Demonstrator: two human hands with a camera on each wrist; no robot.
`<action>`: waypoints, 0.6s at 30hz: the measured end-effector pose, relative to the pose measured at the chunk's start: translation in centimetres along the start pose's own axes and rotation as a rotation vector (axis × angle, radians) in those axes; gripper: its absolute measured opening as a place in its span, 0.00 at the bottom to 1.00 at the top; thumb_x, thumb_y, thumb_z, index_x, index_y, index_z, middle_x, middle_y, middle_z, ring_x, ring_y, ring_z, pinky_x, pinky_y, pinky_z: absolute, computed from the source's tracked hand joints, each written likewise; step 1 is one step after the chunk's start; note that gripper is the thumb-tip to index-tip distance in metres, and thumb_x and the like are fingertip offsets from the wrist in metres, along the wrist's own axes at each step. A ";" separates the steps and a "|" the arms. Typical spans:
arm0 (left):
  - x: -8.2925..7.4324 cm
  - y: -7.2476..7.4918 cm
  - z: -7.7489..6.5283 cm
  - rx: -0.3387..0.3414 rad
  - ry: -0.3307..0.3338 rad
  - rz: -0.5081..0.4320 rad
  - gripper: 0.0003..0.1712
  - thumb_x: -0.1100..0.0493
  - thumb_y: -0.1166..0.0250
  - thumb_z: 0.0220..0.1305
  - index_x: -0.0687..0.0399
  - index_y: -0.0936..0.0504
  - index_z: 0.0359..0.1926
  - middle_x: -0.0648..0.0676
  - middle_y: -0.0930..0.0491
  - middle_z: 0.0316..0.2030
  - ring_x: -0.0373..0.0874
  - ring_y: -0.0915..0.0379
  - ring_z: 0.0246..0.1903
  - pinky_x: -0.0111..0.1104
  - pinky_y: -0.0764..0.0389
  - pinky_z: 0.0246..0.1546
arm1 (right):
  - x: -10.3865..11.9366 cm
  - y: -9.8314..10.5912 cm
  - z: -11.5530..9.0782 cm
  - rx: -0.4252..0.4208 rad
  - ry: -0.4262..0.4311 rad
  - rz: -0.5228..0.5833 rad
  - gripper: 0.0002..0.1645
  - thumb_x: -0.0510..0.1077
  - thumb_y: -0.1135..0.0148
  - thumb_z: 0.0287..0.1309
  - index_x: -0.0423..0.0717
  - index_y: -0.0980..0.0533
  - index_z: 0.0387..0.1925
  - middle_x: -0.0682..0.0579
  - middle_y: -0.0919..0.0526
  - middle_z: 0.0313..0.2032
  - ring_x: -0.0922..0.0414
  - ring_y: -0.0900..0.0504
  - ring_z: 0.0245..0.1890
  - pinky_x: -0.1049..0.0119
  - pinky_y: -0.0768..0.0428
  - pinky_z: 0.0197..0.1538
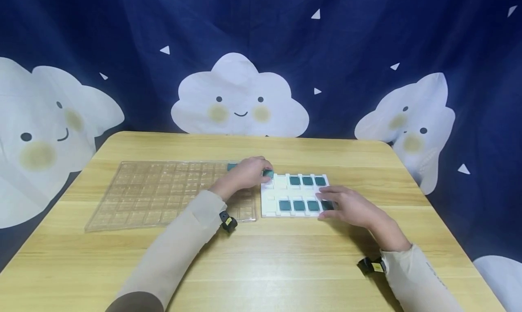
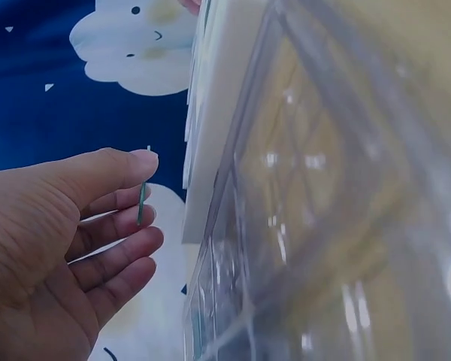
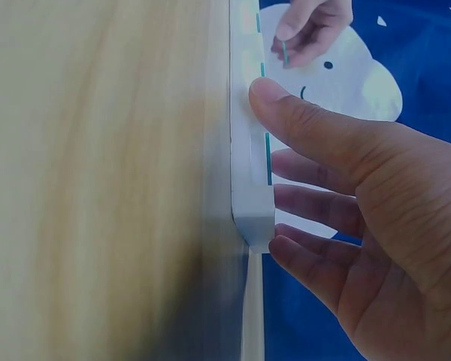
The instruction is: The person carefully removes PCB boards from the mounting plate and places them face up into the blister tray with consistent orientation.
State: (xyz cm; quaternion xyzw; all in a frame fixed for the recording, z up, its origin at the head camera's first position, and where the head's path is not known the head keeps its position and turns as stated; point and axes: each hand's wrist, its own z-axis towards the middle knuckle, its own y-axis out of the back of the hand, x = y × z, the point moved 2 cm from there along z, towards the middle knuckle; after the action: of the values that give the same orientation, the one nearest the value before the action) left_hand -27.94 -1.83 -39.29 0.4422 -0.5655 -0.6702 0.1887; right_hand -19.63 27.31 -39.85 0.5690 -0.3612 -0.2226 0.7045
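Note:
My left hand (image 1: 246, 171) pinches a small square green chip (image 1: 268, 173) between thumb and fingertips, above the left end of a white tray (image 1: 269, 208). In the left wrist view the chip (image 2: 141, 203) shows edge-on, apart from the tray. The tray lies on the table with several green chips (image 1: 299, 205) in two rows of slots. My right hand (image 1: 352, 205) rests at the tray's right end, its thumb (image 3: 269, 90) near the front edge and its other fingers spread at the end. It partly covers the last chip (image 1: 327, 205) of the front row.
A clear plastic blister tray (image 1: 163, 194) with many square pockets lies left of the white tray, under my left forearm. One green chip (image 1: 231, 166) shows near its back right corner. Behind the wooden table (image 1: 261, 266) hangs a dark blue curtain (image 1: 281, 26) with clouds.

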 end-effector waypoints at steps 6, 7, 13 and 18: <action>1.0 0.6 -0.7 -0.036 -0.003 -0.013 0.22 0.53 0.36 0.67 0.56 0.20 0.59 0.54 0.22 0.55 0.46 0.26 0.49 0.38 0.25 0.55 | -0.1 -0.1 0.1 -0.007 0.007 0.002 0.35 0.57 0.28 0.52 0.40 0.21 0.56 0.41 0.22 0.58 0.41 0.25 0.58 0.45 0.27 0.60; 1.2 0.7 -0.8 -0.045 -0.003 -0.013 0.21 0.53 0.35 0.67 0.56 0.20 0.58 0.54 0.22 0.54 0.45 0.26 0.47 0.38 0.24 0.53 | -0.1 -0.1 0.1 -0.009 0.010 0.003 0.35 0.57 0.27 0.52 0.40 0.21 0.56 0.40 0.22 0.58 0.41 0.25 0.58 0.45 0.27 0.60; 2.2 1.3 -1.5 -0.074 0.023 -0.033 0.21 0.53 0.34 0.65 0.56 0.19 0.57 0.54 0.21 0.50 0.45 0.26 0.46 0.39 0.23 0.53 | -0.2 -0.2 0.1 -0.014 0.013 0.004 0.35 0.57 0.27 0.52 0.41 0.21 0.56 0.41 0.22 0.57 0.41 0.25 0.58 0.45 0.26 0.59; 3.1 1.7 -2.0 -0.086 0.040 -0.021 0.23 0.52 0.34 0.65 0.57 0.20 0.57 0.54 0.21 0.50 0.47 0.25 0.47 0.40 0.24 0.54 | -0.1 -0.1 0.1 -0.014 0.015 -0.001 0.34 0.57 0.27 0.52 0.40 0.21 0.55 0.40 0.22 0.57 0.41 0.24 0.58 0.45 0.26 0.59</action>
State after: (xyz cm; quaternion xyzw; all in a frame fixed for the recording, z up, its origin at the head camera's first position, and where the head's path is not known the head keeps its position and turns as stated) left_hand -28.38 -5.81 -38.86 0.4528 -0.5276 -0.6869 0.2116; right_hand -19.74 27.34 -40.00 0.5657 -0.3544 -0.2212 0.7110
